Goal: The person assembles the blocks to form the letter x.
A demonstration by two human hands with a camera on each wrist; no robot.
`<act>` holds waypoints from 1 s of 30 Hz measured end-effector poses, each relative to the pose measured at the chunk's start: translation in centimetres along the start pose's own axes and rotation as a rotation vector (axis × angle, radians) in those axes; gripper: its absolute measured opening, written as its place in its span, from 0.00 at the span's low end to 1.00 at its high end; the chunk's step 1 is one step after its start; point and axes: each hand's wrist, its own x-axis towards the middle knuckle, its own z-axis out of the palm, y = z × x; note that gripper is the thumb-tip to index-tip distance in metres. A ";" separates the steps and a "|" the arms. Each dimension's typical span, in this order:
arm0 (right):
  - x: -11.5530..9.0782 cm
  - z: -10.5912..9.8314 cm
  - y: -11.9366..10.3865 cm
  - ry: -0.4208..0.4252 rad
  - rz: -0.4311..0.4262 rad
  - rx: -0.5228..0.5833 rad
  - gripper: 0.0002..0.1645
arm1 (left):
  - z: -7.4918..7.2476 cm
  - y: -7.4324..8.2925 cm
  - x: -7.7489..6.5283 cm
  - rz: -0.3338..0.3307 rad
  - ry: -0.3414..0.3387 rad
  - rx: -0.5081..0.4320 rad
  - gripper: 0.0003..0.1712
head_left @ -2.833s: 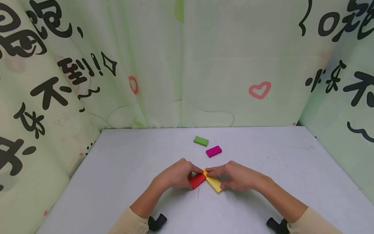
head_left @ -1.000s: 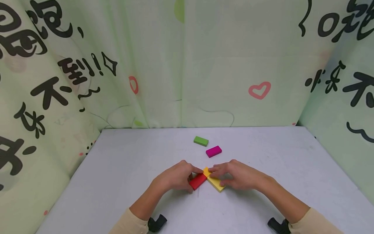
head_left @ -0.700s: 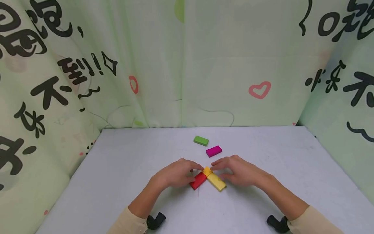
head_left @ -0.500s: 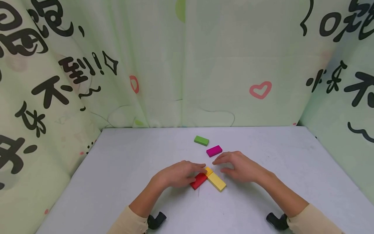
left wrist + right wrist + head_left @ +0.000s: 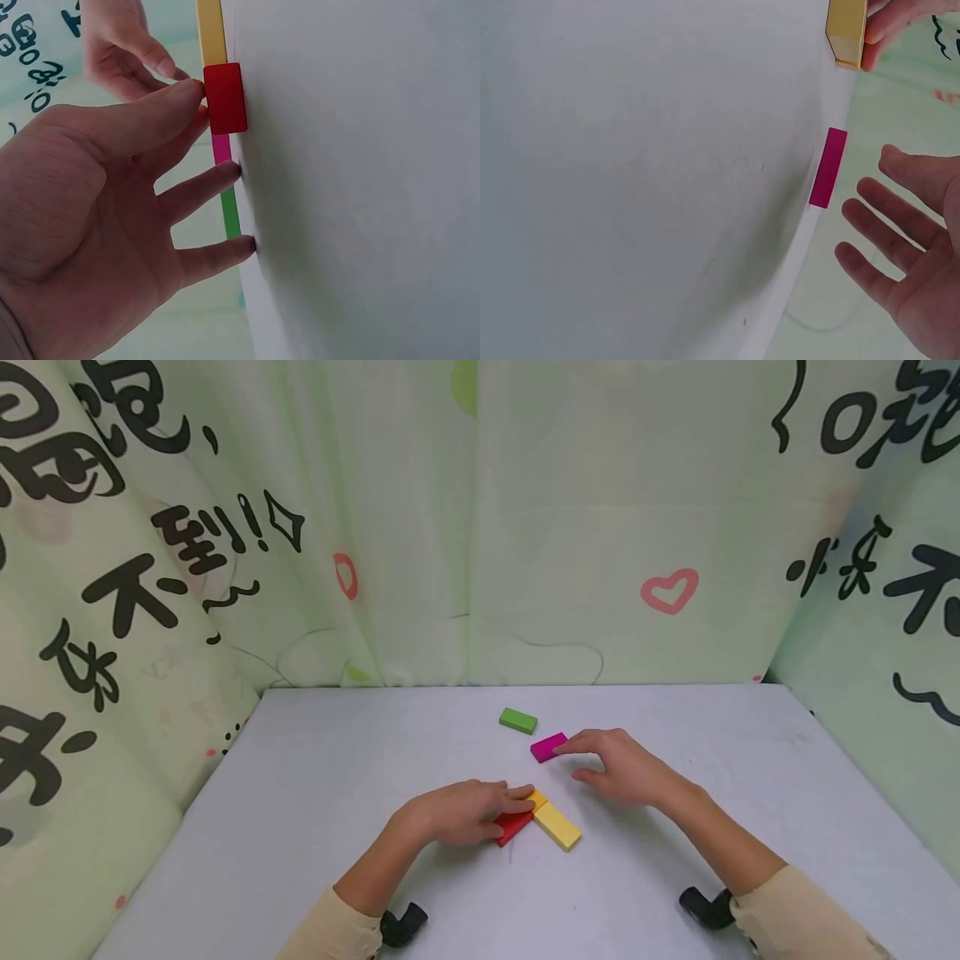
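Your left hand [image 5: 468, 812] lies over the red block [image 5: 513, 828], its fingers fairly straight and spread; the thumb touches the red block while fingers reach across to the small orange block [image 5: 538, 797] at the far end. Your right hand [image 5: 626, 768] is loosely extended, thumb well apart from the fingers, holding nothing; its fingertips hover just beside the magenta block [image 5: 546, 747], and the right wrist view shows a gap between them. The yellow block [image 5: 557, 827] lies right of the red one, the two slanting together at the orange block to form a corner. Beyond them on the white table [image 5: 315, 760] sit the magenta block and, farther and slightly left, the green block [image 5: 518, 721].

The pale green curtain [image 5: 555, 460] carries black brush-style writing: you can pick out what looks like 不 on the left side [image 5: 122, 606] and again on the right [image 5: 915, 585]; most other characters you cannot read with certainty. A pink heart outline [image 5: 675, 609] is printed right of centre.
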 end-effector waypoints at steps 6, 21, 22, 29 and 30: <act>0.6 -0.1 0.4 0.012 0.039 -0.006 0.25 | 0.2 -0.2 -0.2 0.013 -0.012 0.024 0.35; 3.2 0.0 0.8 -0.043 0.094 -0.054 0.26 | 0.4 -0.4 -0.3 0.007 -0.022 -0.026 0.35; 3.3 0.0 0.8 -0.044 0.090 -0.050 0.26 | 0.4 -0.4 -0.3 0.007 -0.023 -0.030 0.35; 4.2 0.3 1.2 -0.057 0.075 -0.011 0.25 | 0.3 -0.4 -0.3 0.008 -0.030 -0.050 0.35; 4.4 0.3 1.3 -0.060 0.074 -0.003 0.25 | 0.3 -0.4 -0.3 0.010 -0.029 -0.053 0.35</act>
